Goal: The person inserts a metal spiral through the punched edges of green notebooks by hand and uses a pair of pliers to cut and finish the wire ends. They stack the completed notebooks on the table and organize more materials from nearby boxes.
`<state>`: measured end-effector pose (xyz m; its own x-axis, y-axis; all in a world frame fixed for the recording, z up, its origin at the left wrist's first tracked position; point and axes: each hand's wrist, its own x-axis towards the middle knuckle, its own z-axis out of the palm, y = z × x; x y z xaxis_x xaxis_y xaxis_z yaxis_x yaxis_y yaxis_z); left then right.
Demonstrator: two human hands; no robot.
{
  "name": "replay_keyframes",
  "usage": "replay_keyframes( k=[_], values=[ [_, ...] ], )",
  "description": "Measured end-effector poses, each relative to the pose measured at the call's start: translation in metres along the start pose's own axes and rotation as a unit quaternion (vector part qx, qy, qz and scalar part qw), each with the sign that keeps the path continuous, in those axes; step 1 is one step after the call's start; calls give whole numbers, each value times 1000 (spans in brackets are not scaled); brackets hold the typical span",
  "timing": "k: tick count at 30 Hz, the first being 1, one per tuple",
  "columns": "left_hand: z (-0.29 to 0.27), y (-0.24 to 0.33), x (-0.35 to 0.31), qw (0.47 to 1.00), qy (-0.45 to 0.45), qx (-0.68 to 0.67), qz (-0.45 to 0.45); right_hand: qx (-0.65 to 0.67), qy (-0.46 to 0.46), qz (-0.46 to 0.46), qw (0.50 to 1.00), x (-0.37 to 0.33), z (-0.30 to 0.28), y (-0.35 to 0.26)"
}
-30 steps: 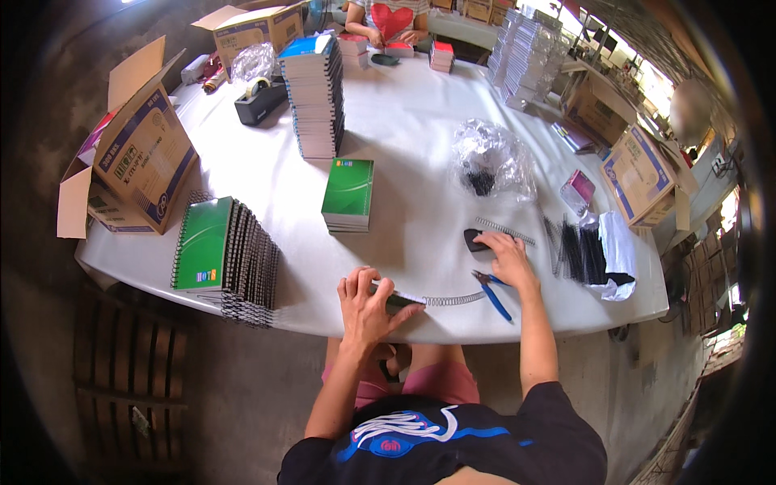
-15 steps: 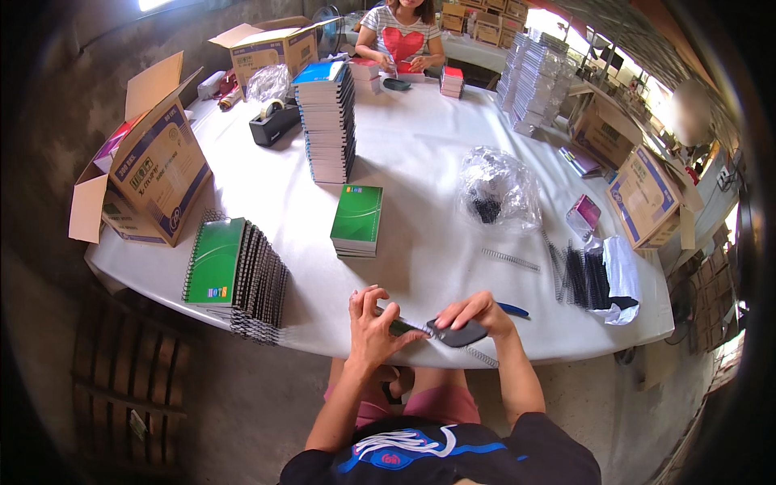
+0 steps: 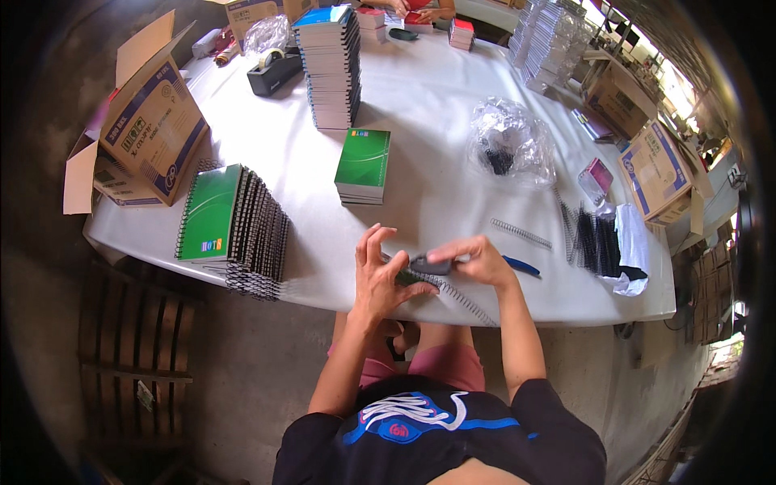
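Note:
Close to the table's near edge, my left hand (image 3: 376, 279) grips a small notebook (image 3: 410, 279) between thumb and fingers; its green cover shows only in part behind them. A dark wire coil (image 3: 465, 302) runs along the notebook's edge and trails off toward the lower right. My right hand (image 3: 480, 263), slightly blurred, holds a flat black pad-like piece (image 3: 430, 265) against the coil beside the notebook. A short stack of green notebooks (image 3: 362, 162) stands just beyond my hands. To the right lies a blue tool (image 3: 521, 266), partly seen.
Coil-bound green notebooks (image 3: 214, 214) are stacked at left, near an open carton (image 3: 149, 133). A tall notebook pile (image 3: 327, 73) stands farther back. At right lie a loose coil (image 3: 521, 233), a plastic bag (image 3: 517, 145) and bundled black coils (image 3: 598, 245). A co-worker's hands (image 3: 412, 12) show across the table.
My right hand and the black piece have moved left, closer to my left hand, and more of the coil is exposed. The view has tilted downward.

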<state>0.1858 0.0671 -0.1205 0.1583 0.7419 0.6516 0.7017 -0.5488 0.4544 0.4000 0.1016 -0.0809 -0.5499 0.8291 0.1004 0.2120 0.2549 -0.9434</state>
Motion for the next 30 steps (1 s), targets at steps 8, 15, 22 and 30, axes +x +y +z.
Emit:
replay_keyframes(
  k=[8,15,22,30],
  values=[
    [3,-12,4,991,31,-106,-76,132,54,-72,987,6,8,3],
    [15,-28,0,976,47,-197,-83,252,25,-150,956,18,11,8],
    [21,-33,-1,941,60,-291,-163,324,-5,-169,931,29,22,-6],
    [33,-42,-4,949,65,-286,-115,226,370,-105,895,106,-38,-25]
  ],
)
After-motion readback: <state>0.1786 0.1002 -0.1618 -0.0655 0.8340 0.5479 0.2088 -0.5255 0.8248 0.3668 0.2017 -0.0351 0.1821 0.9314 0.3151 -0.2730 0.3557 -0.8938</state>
